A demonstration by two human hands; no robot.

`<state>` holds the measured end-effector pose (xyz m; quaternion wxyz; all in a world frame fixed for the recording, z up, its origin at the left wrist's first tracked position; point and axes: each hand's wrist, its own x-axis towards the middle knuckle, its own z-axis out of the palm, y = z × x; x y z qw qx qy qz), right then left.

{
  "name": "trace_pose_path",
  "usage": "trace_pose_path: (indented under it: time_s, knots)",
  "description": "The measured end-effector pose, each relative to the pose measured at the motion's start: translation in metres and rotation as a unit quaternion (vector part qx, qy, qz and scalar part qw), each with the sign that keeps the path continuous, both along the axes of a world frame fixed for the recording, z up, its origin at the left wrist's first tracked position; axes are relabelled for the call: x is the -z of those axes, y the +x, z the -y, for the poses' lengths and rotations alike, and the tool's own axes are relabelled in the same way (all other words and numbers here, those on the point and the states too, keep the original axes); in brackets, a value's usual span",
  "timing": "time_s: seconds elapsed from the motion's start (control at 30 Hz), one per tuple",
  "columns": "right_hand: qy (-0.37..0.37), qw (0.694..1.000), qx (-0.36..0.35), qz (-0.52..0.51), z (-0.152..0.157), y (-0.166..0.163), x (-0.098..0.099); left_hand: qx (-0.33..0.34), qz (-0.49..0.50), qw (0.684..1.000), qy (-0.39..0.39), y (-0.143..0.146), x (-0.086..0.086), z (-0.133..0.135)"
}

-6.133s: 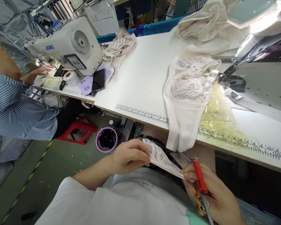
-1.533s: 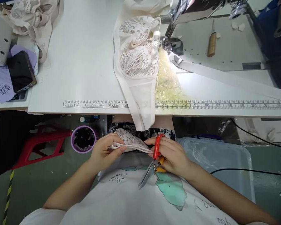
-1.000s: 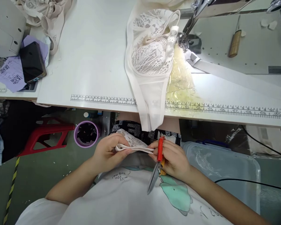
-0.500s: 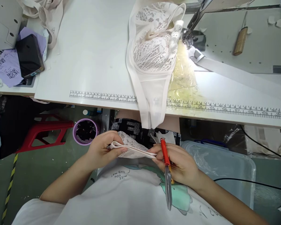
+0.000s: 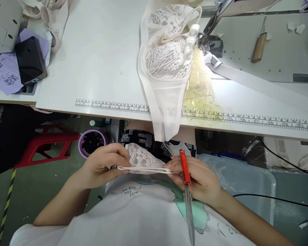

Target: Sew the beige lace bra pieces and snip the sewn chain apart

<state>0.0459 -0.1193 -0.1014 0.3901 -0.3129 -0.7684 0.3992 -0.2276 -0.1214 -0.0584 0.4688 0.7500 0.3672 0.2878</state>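
My left hand (image 5: 106,165) pinches one end of a folded white lace bra piece (image 5: 143,157) above my lap. Its band edge runs straight across to my right hand (image 5: 201,177), whose fingers grip the other end. Red-handled scissors (image 5: 185,167) also sit in my right hand, blades pointing down toward my shirt. In front of me, a white lace bra (image 5: 166,61) lies on the table, its lower straps hanging over the front edge beside the sewing machine's needle area (image 5: 204,41).
A printed ruler (image 5: 110,105) follows the front edge of the white table (image 5: 97,61). On it are a phone (image 5: 30,59) and a wooden-handled awl (image 5: 259,47). Below are a red stool (image 5: 55,138), a purple basket (image 5: 80,145) and a clear plastic bin (image 5: 246,184).
My left hand has shifted slightly left and turned over the fabric's end. The band edge is now pulled straight, showing more lace. The scissors have swung a little to the right.
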Motion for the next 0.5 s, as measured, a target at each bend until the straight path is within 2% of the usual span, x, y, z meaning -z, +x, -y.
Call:
trace_pose_path:
  time_s: [0.2,0.5]
  knots:
    - [0.052,0.999,-0.011,0.008,-0.001,0.0,-0.003,0.019,-0.016,1.0,0.019,0.0,-0.013,-0.001]
    - [0.013,0.999,-0.032,-0.02,0.004,0.004,0.004,0.004,-0.023,0.999,0.036,0.003,-0.015,0.003]
